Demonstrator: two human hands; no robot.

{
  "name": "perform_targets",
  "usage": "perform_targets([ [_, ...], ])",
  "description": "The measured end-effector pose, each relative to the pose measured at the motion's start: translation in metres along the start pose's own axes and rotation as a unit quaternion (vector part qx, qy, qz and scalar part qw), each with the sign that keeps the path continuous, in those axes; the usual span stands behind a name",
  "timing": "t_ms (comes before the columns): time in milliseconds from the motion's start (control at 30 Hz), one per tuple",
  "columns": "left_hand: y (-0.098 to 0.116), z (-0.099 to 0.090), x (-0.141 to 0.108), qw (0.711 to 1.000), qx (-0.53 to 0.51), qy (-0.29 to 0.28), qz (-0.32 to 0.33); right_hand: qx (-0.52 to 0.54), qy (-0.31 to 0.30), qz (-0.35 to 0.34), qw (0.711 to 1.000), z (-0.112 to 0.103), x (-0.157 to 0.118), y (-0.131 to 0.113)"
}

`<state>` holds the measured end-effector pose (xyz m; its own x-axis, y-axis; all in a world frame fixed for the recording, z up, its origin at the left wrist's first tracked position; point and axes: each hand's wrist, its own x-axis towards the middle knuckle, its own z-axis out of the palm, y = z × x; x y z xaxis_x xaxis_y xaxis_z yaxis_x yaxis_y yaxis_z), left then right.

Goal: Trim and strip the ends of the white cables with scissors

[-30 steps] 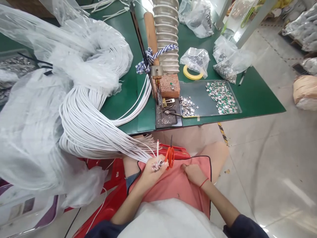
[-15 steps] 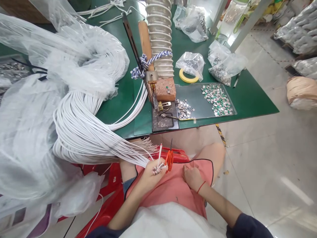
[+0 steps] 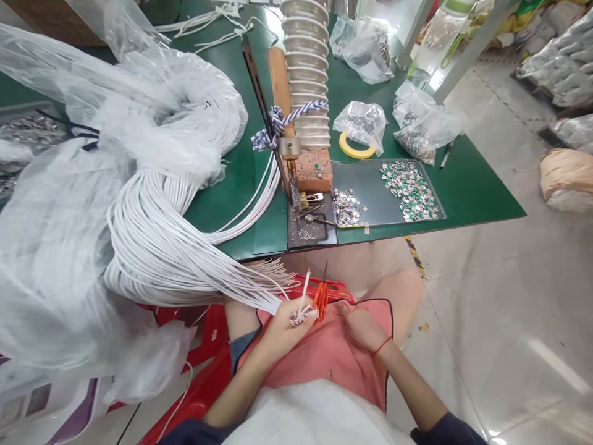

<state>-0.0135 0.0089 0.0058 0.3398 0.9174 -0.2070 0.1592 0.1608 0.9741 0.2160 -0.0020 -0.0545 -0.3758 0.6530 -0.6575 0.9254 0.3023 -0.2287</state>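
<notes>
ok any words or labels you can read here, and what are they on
No readable text anywhere.
Printed box, lower left: markings too blurred to read.
Red stool: small marks too small to read.

The left hand (image 3: 280, 334) was raised just left of the frame's lower center, fingers (image 3: 296, 316) curled closed, its forearm (image 3: 238, 389) rising from the bottom edge — the right hand (image 3: 362, 327) sat just beside it, fingers loosely bent downward.
</notes>
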Motion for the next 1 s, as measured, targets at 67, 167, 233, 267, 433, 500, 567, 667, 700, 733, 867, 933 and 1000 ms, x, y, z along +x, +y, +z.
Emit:
perform_targets([
  [67,0.003,0.001,0.000,1.000,0.005,0.000,-0.005,0.098,0.048,0.038,0.993,-0.011,-0.006,-0.002],
  [167,0.005,0.002,0.001,1.000,0.002,-0.002,-0.004,0.383,0.222,0.048,0.895,-0.031,-0.015,-0.021],
  [233,0.006,0.003,0.001,1.000,0.002,-0.007,-0.007,0.563,0.300,0.007,0.770,-0.042,-0.019,-0.040],
  [267,0.006,0.003,0.001,1.000,0.004,-0.011,-0.009,0.618,0.305,-0.023,0.724,-0.047,-0.019,-0.050],
  [433,0.008,0.001,-0.001,0.999,0.007,-0.041,-0.013,0.741,0.216,-0.118,0.625,-0.055,-0.010,-0.075],
  [500,0.009,0.001,-0.003,0.998,-0.008,-0.056,-0.019,0.779,0.207,-0.106,0.583,-0.056,-0.008,-0.073],
  [567,0.010,0.002,-0.006,0.997,-0.033,-0.064,-0.020,0.808,0.221,-0.074,0.542,-0.056,-0.009,-0.069],
  [667,0.010,0.004,-0.008,0.997,-0.054,-0.058,-0.010,0.828,0.226,-0.069,0.508,-0.055,-0.018,-0.062],
  [700,0.010,0.004,-0.008,0.997,-0.052,-0.056,-0.007,0.831,0.223,-0.081,0.503,-0.055,-0.022,-0.061],
  [733,0.009,0.005,-0.008,0.998,-0.045,-0.054,-0.006,0.832,0.221,-0.093,0.501,-0.054,-0.026,-0.060],
  [867,0.003,0.003,-0.006,1.000,-0.012,-0.019,-0.003,0.825,0.237,-0.138,0.495,-0.048,-0.041,-0.062],
  [933,0.002,0.002,-0.005,1.000,-0.008,0.004,0.001,0.815,0.261,-0.153,0.494,-0.046,-0.045,-0.065],
  [1000,0.003,0.003,-0.004,1.000,-0.011,0.022,0.004,0.809,0.290,-0.148,0.490,-0.046,-0.047,-0.068],
])
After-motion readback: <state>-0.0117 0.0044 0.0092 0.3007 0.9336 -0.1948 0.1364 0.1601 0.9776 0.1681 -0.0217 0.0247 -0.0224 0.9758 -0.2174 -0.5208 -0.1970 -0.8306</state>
